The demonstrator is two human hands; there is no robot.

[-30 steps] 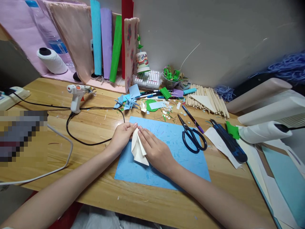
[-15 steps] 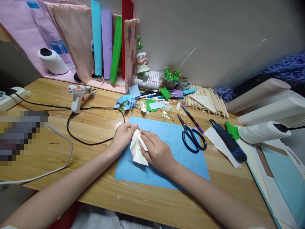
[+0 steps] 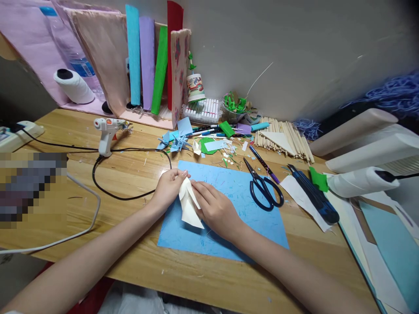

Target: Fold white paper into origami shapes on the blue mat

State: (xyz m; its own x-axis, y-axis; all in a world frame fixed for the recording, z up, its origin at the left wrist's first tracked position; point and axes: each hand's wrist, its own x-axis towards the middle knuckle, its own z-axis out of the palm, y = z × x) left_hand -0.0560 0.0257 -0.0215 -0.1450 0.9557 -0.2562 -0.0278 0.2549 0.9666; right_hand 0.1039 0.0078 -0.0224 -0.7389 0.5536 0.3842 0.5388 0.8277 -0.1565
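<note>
A piece of cream paper (image 3: 190, 208), creased and partly folded, is held between my two hands over a blue sheet (image 3: 248, 235). My left hand (image 3: 168, 187) pinches its upper end between thumb and fingers. Along the paper's right side lies my right hand (image 3: 216, 209), its fingers together and pressed against the paper; the thumb is mostly hidden. Black-handled scissors (image 3: 264, 187) rest on the sheet's right part, blades pointing away from me. A pen with a purple end (image 3: 264, 163) lies just beyond the scissors.
A glue gun (image 3: 106, 135) stands at the left, its black cord looping near my left hand. Paper scraps (image 3: 178, 139), a bundle of wooden sticks (image 3: 288, 139) and markers (image 3: 209, 110) fill the back. At the right are a utility knife (image 3: 312, 194) and a thread cone (image 3: 360, 181).
The cream paper has turned slightly, and its right flap now stands folded up toward the middle. My right fingers have shifted a little along its edge; my left hand stays at the top.
</note>
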